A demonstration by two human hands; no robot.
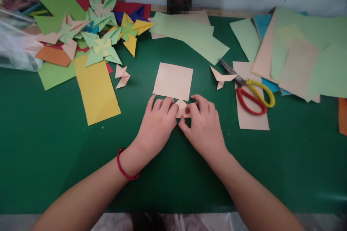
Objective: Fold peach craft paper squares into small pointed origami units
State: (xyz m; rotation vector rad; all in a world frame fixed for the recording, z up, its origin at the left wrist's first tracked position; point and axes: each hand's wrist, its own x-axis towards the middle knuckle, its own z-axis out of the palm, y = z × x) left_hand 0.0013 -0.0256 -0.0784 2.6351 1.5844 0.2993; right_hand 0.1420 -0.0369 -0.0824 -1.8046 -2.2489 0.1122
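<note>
Both hands meet over a small folded piece of peach paper [183, 110] lying on the green table. Its left side is under the curled fingers of my left hand [159, 119], and the thumb there is mostly hidden. My right hand [203, 121] pinches the other side between thumb and index finger. Just beyond the fingertips lies a flat peach paper square [173, 81]. Small folded peach pieces rest on either side, one at the left [122, 76] and a pointed one [221, 77] by the scissors at the right.
Scissors [248, 88] with red and yellow handles lie on a peach strip [253, 121]. Loose sheets [298, 54] spread at the right, green paper [187, 32] behind. Folded paper stars [103, 48], a yellow sheet [97, 92] and a clear plastic bag [18, 43] occupy the left.
</note>
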